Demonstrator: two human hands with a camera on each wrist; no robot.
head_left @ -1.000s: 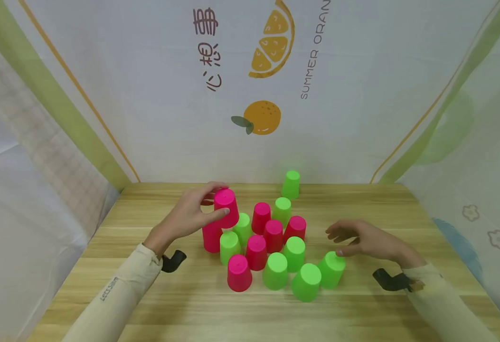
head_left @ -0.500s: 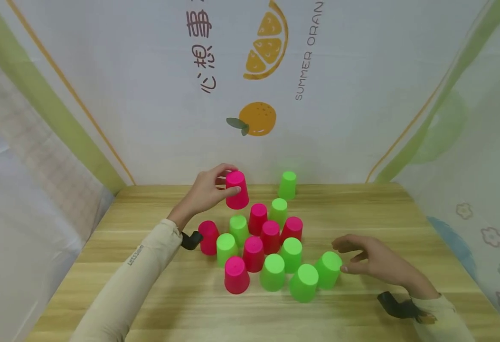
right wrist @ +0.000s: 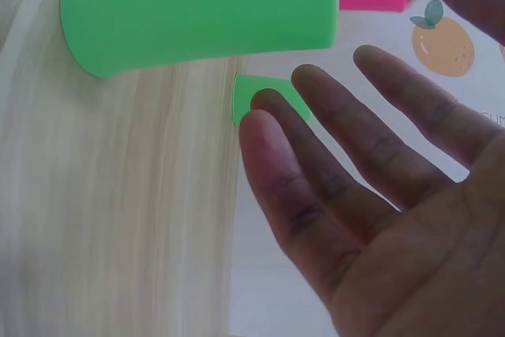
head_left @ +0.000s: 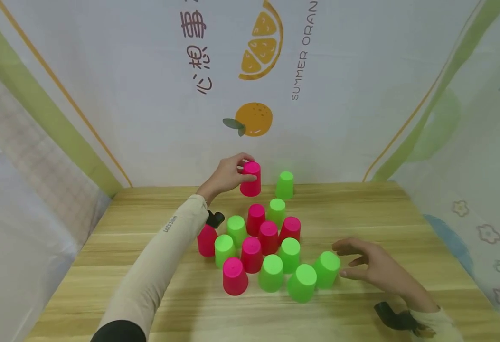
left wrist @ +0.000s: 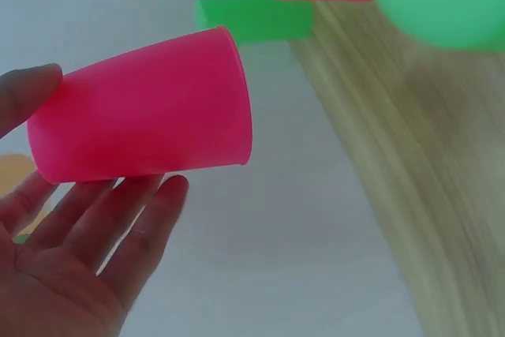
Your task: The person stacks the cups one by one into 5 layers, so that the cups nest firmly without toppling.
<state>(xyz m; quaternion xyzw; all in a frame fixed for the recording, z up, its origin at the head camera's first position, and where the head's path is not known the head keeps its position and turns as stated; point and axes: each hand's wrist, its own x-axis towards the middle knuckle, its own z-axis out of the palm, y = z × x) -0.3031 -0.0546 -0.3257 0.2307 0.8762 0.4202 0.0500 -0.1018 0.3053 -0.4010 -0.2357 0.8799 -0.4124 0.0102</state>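
My left hand (head_left: 231, 175) pinches a pink plastic cup (head_left: 251, 179) between thumb and fingers, mouth down, near the table's back edge. The left wrist view shows that cup (left wrist: 150, 108) from close by, thumb on one side and fingertips on the other. To its right, a green cup (head_left: 285, 185) stands alone at the back. My right hand (head_left: 375, 266) holds nothing; its fingers are loosely bent just right of a green cup (head_left: 327, 269). In the right wrist view a green cup (right wrist: 201, 9) lies beyond those relaxed fingers (right wrist: 379, 147).
Several upside-down pink and green cups stand close together mid-table, among them a pink cup (head_left: 235, 276) at the front and a green cup (head_left: 303, 283) beside it. My left sleeve partly covers a pink cup (head_left: 207, 241). A white printed cloth (head_left: 331, 133) hangs behind the wooden table (head_left: 344, 318).
My left hand has lifted the pink cup off another pink cup at the left and carried it back and to the right. My right hand has drawn slightly right and nearer.
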